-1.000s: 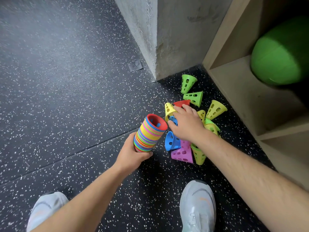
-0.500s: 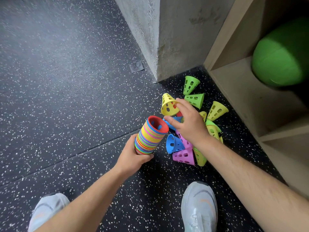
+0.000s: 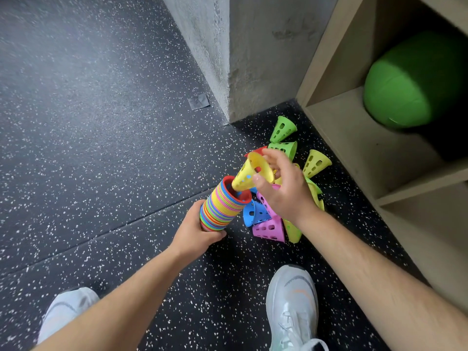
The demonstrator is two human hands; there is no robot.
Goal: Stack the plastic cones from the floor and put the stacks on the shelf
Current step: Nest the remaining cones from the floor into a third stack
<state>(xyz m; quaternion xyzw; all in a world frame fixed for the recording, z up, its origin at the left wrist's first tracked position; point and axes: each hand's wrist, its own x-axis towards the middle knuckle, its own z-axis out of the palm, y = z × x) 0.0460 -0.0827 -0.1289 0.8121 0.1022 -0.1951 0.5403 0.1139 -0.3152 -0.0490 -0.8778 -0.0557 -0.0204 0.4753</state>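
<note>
My left hand (image 3: 195,230) grips the lower end of a tall multicoloured stack of cones (image 3: 222,205), tilted with its red open mouth facing up and right. My right hand (image 3: 286,188) pinches a yellow perforated cone (image 3: 249,173) by its wide rim, with the narrow tip at the stack's mouth. Loose cones lie on the floor behind my right hand: a blue cone (image 3: 255,214), a pink cone (image 3: 269,228), two green cones (image 3: 282,129), yellow-green ones (image 3: 316,163). A wooden shelf (image 3: 359,138) stands to the right.
A concrete pillar (image 3: 243,54) rises just behind the cone pile. A large green ball (image 3: 410,82) fills the back of the shelf's upper compartment. My two white shoes (image 3: 293,305) stand on the black speckled floor near the bottom edge.
My right hand has lifted a yellow cone out of the pile and brought it left to the stack's mouth. My left hand has kept hold of the stack.
</note>
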